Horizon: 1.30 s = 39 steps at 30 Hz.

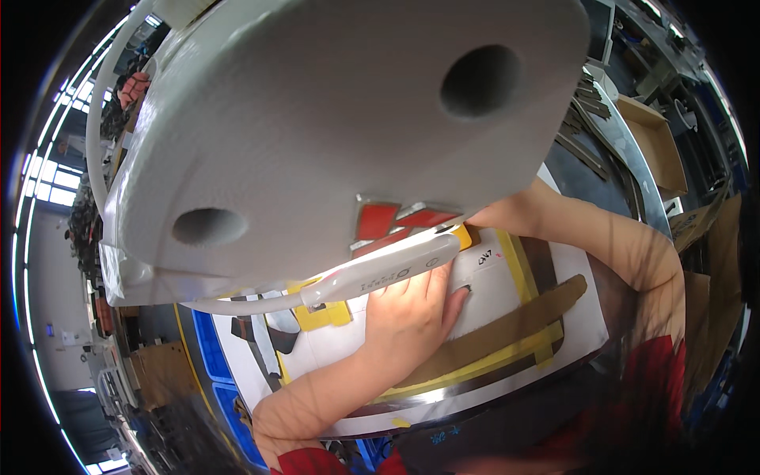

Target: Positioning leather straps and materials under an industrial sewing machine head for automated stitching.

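Observation:
A large white machine head [332,119] fills the upper middle, with a white switch lamp [372,273] along its lower edge. My left hand [408,317] lies flat on the white work sheet [491,305] below the lamp, thumb spread and fingertips partly hidden by it. My right hand [483,210] reaches under the head at the right; its fingers are hidden, and what it touches cannot be made out. A brown strip [514,321] and yellow tape [514,269] border the work area. Dark pieces [281,336] and a yellow piece [324,313] lie at the left.
Blue bins [214,344] stand beside the table at the left. At the right are dark strips [582,150] on a metal surface, an open cardboard box [649,142] and a cardboard sheet [708,309]. Shelving and clutter line the far left.

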Each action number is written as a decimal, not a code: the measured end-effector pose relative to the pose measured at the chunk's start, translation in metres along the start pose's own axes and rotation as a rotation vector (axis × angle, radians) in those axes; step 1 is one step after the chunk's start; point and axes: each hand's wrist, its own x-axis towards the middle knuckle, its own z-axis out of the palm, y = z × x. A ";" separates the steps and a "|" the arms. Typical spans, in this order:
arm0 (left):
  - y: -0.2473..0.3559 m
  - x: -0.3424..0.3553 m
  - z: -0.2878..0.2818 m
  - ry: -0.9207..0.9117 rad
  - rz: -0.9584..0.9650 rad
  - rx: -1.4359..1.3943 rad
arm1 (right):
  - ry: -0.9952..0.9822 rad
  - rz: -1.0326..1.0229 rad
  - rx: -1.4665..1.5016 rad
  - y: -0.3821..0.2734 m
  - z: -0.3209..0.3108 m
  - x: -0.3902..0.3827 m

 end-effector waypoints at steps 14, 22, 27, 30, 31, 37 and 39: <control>-0.001 0.010 0.002 -0.001 -0.001 0.000 | 0.065 0.141 -0.250 0.016 -0.042 -0.029; 0.001 0.010 0.006 0.002 -0.029 -0.014 | 0.279 -0.241 -0.455 0.042 -0.056 0.016; -0.001 0.011 0.005 0.027 -0.009 -0.033 | 0.011 -0.278 -0.397 0.033 -0.044 0.052; -0.001 0.010 0.007 0.028 -0.024 -0.053 | -0.026 -0.154 -0.379 0.029 -0.045 0.050; -0.001 0.010 0.007 0.034 -0.024 -0.044 | -0.010 -0.160 -0.354 0.028 -0.047 0.052; -0.002 0.008 0.009 0.029 -0.029 -0.041 | 0.010 -0.182 -0.316 0.025 -0.037 0.063; -0.002 0.008 0.008 0.035 -0.034 -0.039 | 0.094 -0.285 -0.398 0.025 -0.036 0.060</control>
